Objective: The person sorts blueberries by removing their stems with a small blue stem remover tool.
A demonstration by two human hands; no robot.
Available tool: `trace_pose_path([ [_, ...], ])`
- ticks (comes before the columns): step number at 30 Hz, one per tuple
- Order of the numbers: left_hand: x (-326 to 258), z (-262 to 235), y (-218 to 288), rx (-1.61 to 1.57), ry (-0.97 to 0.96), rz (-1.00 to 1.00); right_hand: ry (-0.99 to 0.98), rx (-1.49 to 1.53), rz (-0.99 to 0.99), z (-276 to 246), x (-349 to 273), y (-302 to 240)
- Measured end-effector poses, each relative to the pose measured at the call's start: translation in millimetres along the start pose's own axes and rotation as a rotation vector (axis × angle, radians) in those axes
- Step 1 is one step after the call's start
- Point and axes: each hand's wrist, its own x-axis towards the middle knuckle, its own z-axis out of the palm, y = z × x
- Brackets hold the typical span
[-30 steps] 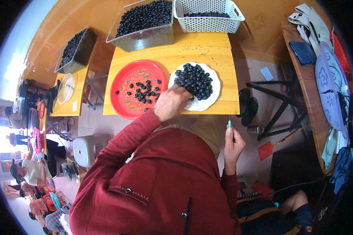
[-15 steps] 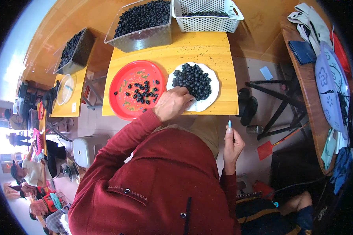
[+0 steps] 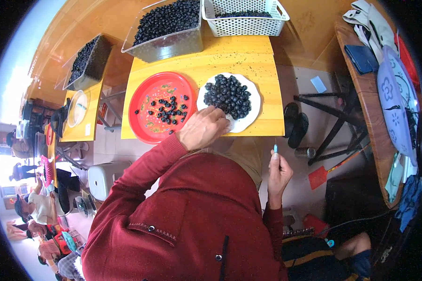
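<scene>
A: Left hand [image 3: 204,129], how are the fingers?
B: Curled, narrow. Hand's over the near-left rim of the white plate [image 3: 243,123], tips at the near edge of the berries [image 3: 228,93]. Pinching one? Can't tell, knuckles hide it.

A: Right hand [image 3: 279,174]?
B: Just off the table's [image 3: 270,107] near edge, lower right of the plate. Thumb and fingers gripping a thin tool [image 3: 275,149], light-blue handle, pointing away from the body.

A: Where are the berries?
B: Heaped on the white plate, bare strip along its near side. Others scattered on the red plate [image 3: 140,122], just left, mostly in its right half.

A: Beyond the plates?
B: Far end of the table: clear bin [image 3: 173,46] heaped with berries, white basket [image 3: 248,29] just beside it, berries lower inside.

A: Further out?
B: Left, another berry bin [image 3: 98,70]; white stool [image 3: 101,182] on the floor. Right, dark slippers [image 3: 298,131] on the floor, then a purple basin [image 3: 388,89].
</scene>
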Motion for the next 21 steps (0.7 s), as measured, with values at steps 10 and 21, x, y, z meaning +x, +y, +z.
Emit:
trace_pose_path([
  [10, -7.1, -2.4, -1.2, 0.038, 0.033, 0.075, 0.009, -0.022, -0.08, 2.4, 1.2, 4.0],
  [21, -14.8, -9.8, 1.4, -0.397, 0.171, 0.022, -0.007, 0.01, -0.005, 1.4, 0.4, 1.9],
])
